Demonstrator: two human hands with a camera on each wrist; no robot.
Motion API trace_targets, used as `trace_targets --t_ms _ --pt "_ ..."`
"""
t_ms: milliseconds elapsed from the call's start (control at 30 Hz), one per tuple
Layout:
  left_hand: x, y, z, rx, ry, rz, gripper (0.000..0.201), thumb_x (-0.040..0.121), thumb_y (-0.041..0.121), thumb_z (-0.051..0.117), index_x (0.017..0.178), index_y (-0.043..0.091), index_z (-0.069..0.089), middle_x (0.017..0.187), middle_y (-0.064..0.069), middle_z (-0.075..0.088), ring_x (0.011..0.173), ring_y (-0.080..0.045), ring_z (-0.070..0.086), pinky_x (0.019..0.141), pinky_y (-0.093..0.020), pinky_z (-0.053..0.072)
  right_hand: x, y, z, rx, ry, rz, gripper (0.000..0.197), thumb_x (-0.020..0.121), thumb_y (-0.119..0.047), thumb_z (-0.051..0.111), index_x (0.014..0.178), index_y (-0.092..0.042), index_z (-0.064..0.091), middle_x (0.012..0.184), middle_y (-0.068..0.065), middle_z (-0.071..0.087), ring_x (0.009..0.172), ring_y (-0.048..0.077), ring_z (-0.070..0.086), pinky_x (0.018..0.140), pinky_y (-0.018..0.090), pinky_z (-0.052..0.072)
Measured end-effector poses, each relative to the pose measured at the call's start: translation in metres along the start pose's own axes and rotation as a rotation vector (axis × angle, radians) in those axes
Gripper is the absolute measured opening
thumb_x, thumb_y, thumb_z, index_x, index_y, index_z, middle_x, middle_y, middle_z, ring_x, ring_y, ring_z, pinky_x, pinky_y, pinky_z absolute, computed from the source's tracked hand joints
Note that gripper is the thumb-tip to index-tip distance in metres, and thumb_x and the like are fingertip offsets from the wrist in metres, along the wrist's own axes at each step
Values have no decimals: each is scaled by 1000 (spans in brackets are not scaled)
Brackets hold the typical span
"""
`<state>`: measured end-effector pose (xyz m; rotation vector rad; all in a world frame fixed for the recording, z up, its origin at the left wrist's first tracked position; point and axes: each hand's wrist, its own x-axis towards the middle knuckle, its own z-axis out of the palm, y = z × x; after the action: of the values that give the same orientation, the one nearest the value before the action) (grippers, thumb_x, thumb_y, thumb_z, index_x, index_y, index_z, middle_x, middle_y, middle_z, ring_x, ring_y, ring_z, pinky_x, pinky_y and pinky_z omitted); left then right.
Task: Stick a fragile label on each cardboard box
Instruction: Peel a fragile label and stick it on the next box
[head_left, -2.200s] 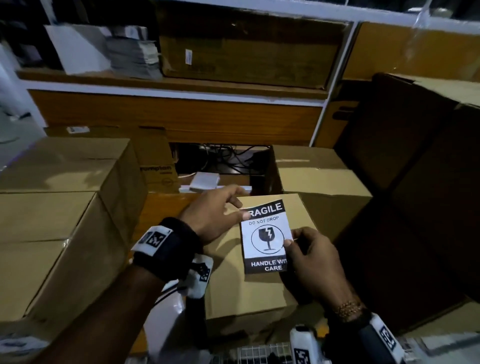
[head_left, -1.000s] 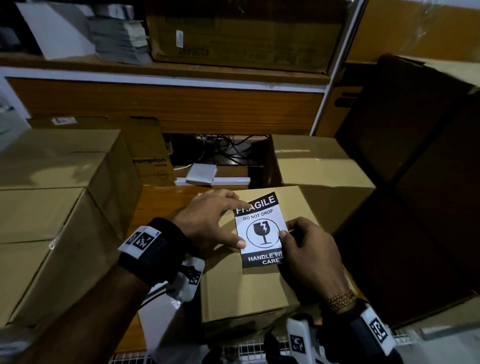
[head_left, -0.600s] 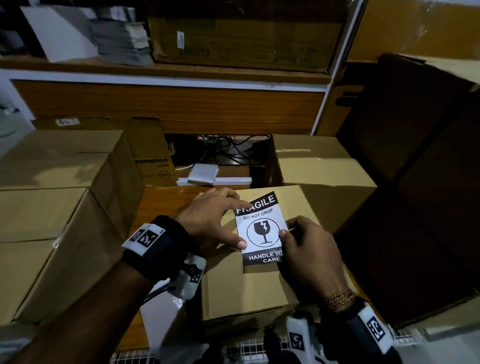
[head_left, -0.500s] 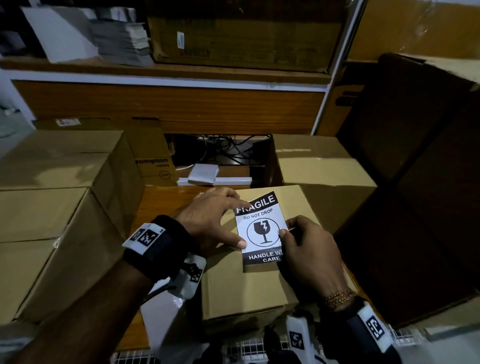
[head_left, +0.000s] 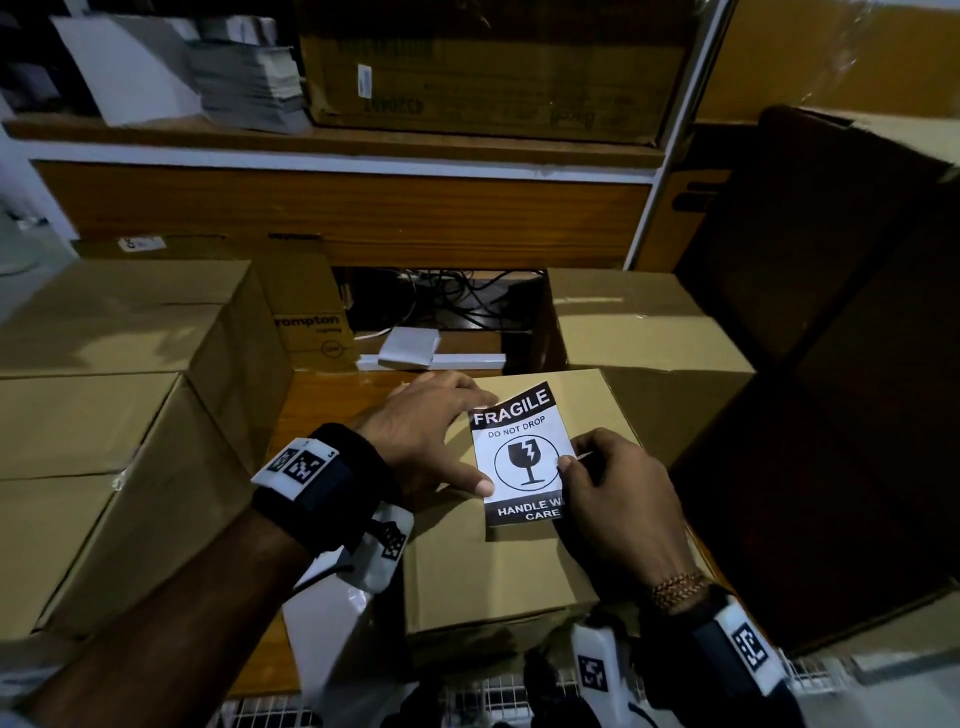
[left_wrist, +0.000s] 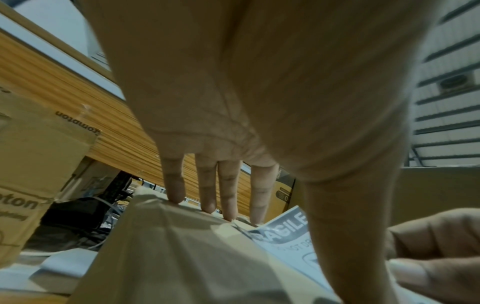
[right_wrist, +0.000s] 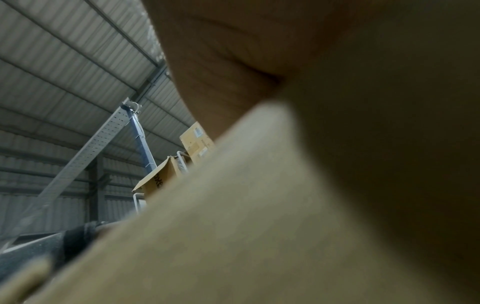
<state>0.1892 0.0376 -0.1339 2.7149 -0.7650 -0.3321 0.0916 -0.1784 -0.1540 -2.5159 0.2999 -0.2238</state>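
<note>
While the fragile label (head_left: 519, 457) is lying on top of the small cardboard box (head_left: 498, 566), the left hand (head_left: 431, 431) is pressing it with straight fingers and the right hand (head_left: 618, 499) is pinching its right edge; smoothing outward from the centre should be avoiding creases.

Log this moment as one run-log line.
step: sticking black-and-white fragile label on small brown cardboard box | left hand: presses label flat | right hand: pinches label's right edge
</note>
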Motion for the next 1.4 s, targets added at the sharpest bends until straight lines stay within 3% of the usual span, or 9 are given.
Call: trace_targets --t_ms 200,267,333,500,633,933,1033,1133,1400 --pt "-2 2 1 8 8 -25 125 65 73 81 163 28 18 162 3 33 145 -20 30 118 -40 29 6 14 -3 259 30 54 12 102 -27 60 91 -25 65 87 -11 74 78 3 69 61 21 53" --pt "-2 6 0 15 -5 -40 126 67 75 78 164 27 13 165 2 30 148 -21 29 118 -40 29 9 22 -4 324 59 69 11 100 -26 61 90 -25 66 89 -8 76 81 9 73 74 38 62" --pt "-2 11 0 20 -15 -72 122 71 72 77 164 27 12 166 2 28 149 -22 28 120 -42 30 10 27 -7 316 66 85 10 100 -27 62 91 -26 67 89 -7 77 81 10 73 77 44 63" --pt "0 18 -1 32 10 -69 107 83 64 72 164 29 13 166 1 31 149 -22 32 121 -43 32 7 32 -14 221 101 65 9 99 -25 64 91 -21 66 88 -7 74 81 12 69 70 30 53" --pt "4 20 2 40 26 -48 98 88 69 63 163 35 11 165 2 33 149 -22 33 119 -46 34 7 31 -12 192 66 72 10 99 -29 63 93 -21 65 90 -7 76 83 14 70 76 35 58" --pt "13 26 8 174 -49 -21 104 62 98 29 154 54 8 140 0 51 124 -25 49 99 -50 49 9 30 -16 130 25 55 11 101 -28 61 93 -21 65 93 -5 75 82 15 68 69 29 50" --pt "12 29 6 201 -67 -38 100 69 95 42 155 52 13 142 -1 48 127 -26 47 100 -50 48 9 29 -17 116 18 52 11 101 -29 61 92 -22 64 91 -7 74 80 12 67 63 27 45" --pt "13 32 6 227 -87 -57 100 75 89 53 158 49 16 149 -2 42 133 -28 42 103 -50 46 10 30 -15 105 34 46 11 100 -30 62 92 -23 64 90 -6 75 82 16 68 70 31 52" --pt "12 39 7 265 -104 -66 102 73 91 53 158 49 18 151 -2 38 136 -28 39 105 -48 45 10 29 -13 72 40 49 10 101 -32 61 96 -24 64 94 -5 76 82 14 69 72 34 57"
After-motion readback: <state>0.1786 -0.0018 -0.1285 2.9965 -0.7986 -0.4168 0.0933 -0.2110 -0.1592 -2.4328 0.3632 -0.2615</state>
